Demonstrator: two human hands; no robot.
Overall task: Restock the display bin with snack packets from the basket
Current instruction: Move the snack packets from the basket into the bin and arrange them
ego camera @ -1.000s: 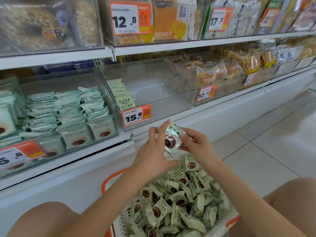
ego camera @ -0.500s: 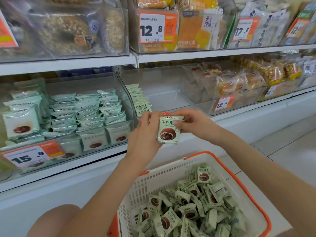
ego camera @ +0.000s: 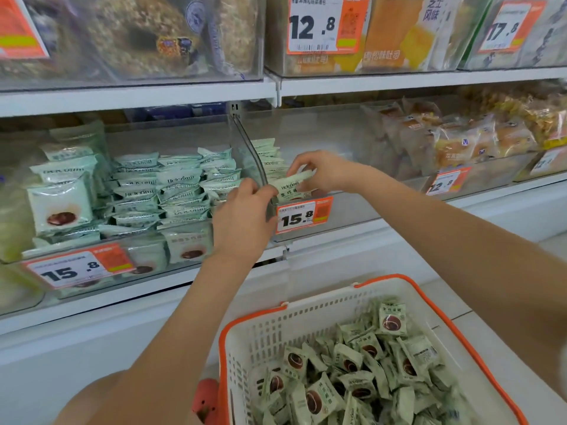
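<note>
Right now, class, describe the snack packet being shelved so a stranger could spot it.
Find the middle shelf's nearly empty clear bin with the 15.8 price tag. At its front left corner, the pale green packet is the only one held by both the left hand and right hand.

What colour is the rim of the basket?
Orange, over white slotted walls; the basket shows in the head view.

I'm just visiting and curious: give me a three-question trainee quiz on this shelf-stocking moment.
1. True or false: both hands hold the same packet.
2. What price shows on the tag just below that packet?
3. The basket is: A) empty, B) holding many packets, C) on the shelf.

Key: 1 true; the left hand and right hand both pinch it. 2: 15.8. 3: B.
</note>
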